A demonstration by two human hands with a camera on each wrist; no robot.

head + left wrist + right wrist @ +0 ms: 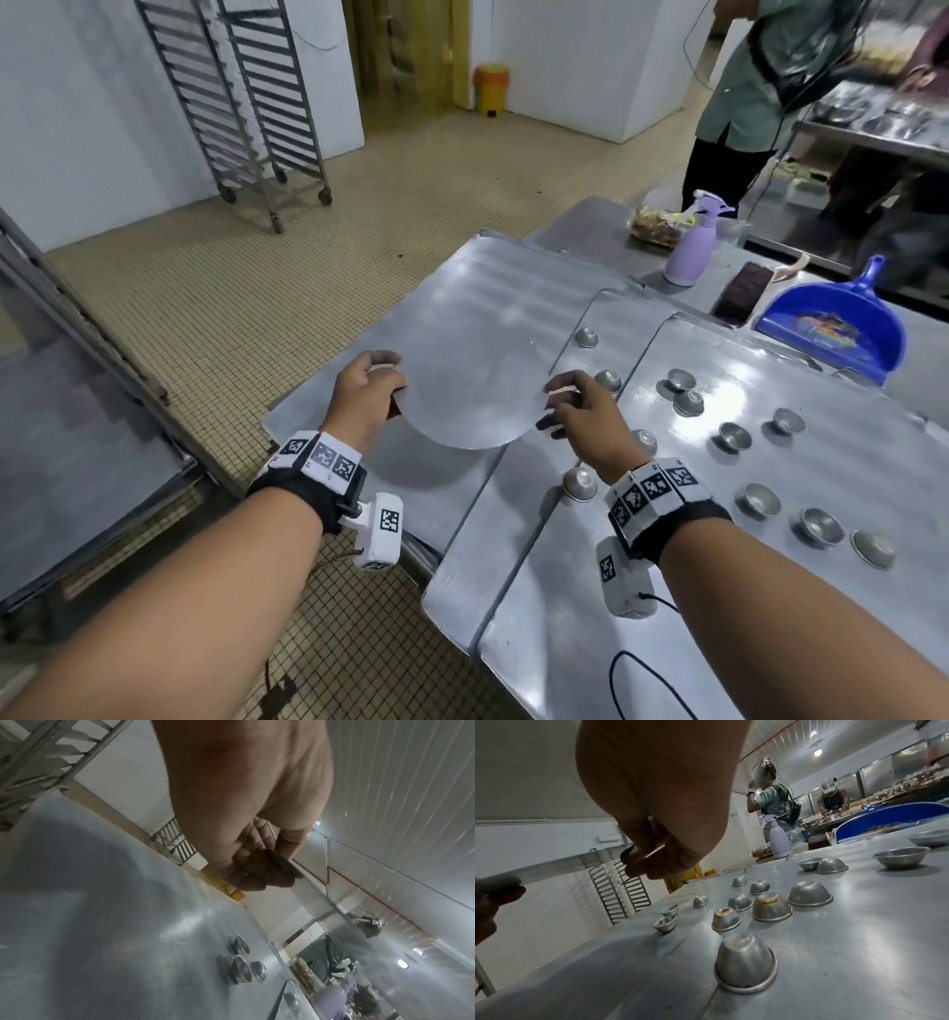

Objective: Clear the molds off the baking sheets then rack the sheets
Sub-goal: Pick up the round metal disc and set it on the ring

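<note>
I hold a bare metal baking sheet (472, 360) lifted above the table, its near edge raised over a second sheet (411, 483) that carries its shadow. My left hand (367, 390) grips the sheet's left edge, thumb on top. My right hand (565, 411) pinches its right edge. In the left wrist view my left hand (257, 870) curls round the sheet's edge (321, 896). In the right wrist view my right hand (652, 858) pinches the thin edge (552, 866). Several small metal cup molds (580, 483) (744, 961) (241, 967) sit on the overlapping sheets (770, 591) to the right, some upturned, some upright.
Two wheeled tray racks (241, 103) stand by the far wall across the tiled floor. Another rack frame (87, 329) is close on my left. A purple spray bottle (690, 246), a blue dustpan (832, 329) and a person (760, 92) are at the table's far right.
</note>
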